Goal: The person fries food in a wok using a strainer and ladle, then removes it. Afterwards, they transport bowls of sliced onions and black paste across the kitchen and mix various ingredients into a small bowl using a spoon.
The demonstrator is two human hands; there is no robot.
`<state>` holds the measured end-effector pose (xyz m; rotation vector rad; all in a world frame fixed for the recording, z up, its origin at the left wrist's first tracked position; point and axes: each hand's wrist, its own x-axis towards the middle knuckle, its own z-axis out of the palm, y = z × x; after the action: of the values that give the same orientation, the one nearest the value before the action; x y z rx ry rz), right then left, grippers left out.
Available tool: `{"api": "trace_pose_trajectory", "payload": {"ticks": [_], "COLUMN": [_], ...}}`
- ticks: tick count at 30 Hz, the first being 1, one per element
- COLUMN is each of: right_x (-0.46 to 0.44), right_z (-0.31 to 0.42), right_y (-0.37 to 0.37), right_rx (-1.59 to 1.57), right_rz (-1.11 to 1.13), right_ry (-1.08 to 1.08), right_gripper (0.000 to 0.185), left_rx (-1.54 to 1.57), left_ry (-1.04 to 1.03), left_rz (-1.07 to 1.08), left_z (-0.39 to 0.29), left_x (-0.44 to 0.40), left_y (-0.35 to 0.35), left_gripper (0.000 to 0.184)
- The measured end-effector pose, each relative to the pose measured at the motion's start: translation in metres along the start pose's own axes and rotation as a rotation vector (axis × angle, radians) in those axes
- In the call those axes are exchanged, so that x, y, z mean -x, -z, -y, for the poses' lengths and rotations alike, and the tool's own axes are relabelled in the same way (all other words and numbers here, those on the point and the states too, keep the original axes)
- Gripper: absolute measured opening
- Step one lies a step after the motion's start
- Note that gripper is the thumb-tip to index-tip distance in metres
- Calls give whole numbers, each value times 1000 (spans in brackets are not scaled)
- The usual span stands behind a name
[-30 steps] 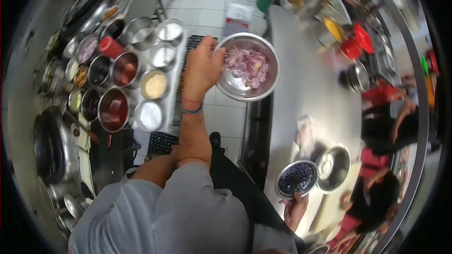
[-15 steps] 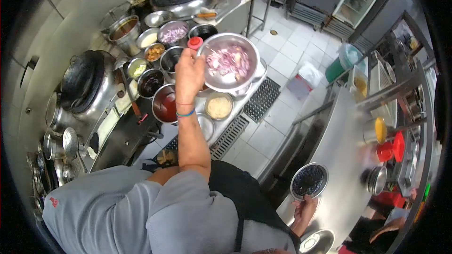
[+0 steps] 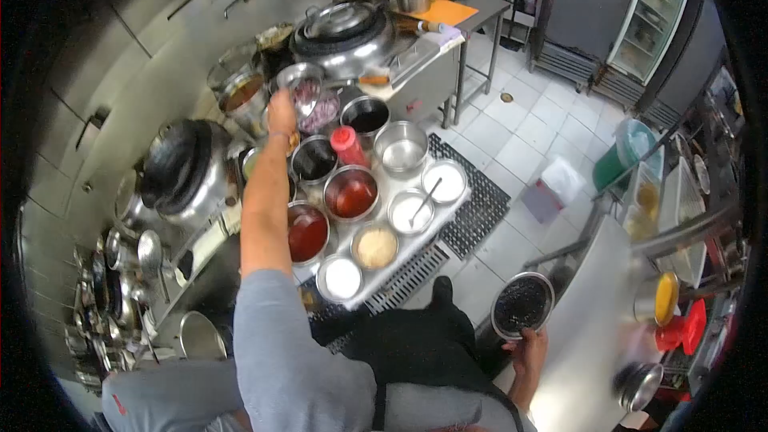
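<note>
My left hand [image 3: 282, 114], at the end of an outstretched arm, is closed on the rim of a metal bowl of chopped red onion [image 3: 302, 90]. Motion blurs that bowl. It is beside and partly over a container of chopped red onion [image 3: 322, 114]. Low on the right, my right hand [image 3: 530, 350] grips the near rim of a metal bowl of dark, glossy contents [image 3: 522, 302], held beside the steel counter. On the low table are a red-capped bottle [image 3: 349, 146], pots of red sauce [image 3: 350, 194], dark liquid [image 3: 368, 118], and an uncovered metal pot [image 3: 402, 150].
White powder tubs [image 3: 339, 278] and a tan-grained bowl [image 3: 375, 247] line the table's near side. Woks [image 3: 184, 164] stand at left. The steel counter [image 3: 588, 296] runs along the right, below a rack. Black mats [image 3: 480, 208] cover part of the tiled floor.
My left hand has carried the onion bowl away from me, back and leftward across the containers. My right hand still holds the dark-filled bowl at the right. The view has shifted.
</note>
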<state>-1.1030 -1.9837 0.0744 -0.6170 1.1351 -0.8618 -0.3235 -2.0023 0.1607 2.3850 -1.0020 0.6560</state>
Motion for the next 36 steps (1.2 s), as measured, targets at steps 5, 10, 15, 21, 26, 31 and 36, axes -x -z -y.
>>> {"api": "trace_pose_trajectory", "payload": {"ticks": [5,10,15,21,26,31,36], "right_x": [-54,-101,-132,-161,-173,-156,-135], "right_z": [38,56,79,83,79,77,66], "right_y": [-11,-21,-44,-68,-87,-137,-219], "right_rx": [20,28,113,144,291,286,398], "right_rz": [31,13,48,119,216,350,558], "right_ry": [-31,-56,-83,-67,11,-2,-46], "right_gripper": [38,44,50,49,42,38,38], "left_rx": [-178,-318,-304,-200,225,1091,1134], "left_ry": [40,-10,-112,-85,461,687,770], "left_rz": [68,-47,157,-67,-172,-12,155], "left_z": [-16,-11,-1,14,-13,2,-59], "left_x": [-5,-14,17,15,4,68,199], "left_y": [-26,-42,-75,-62,19,96,163], "left_gripper": [20,14,13,13,19,28,30]}}
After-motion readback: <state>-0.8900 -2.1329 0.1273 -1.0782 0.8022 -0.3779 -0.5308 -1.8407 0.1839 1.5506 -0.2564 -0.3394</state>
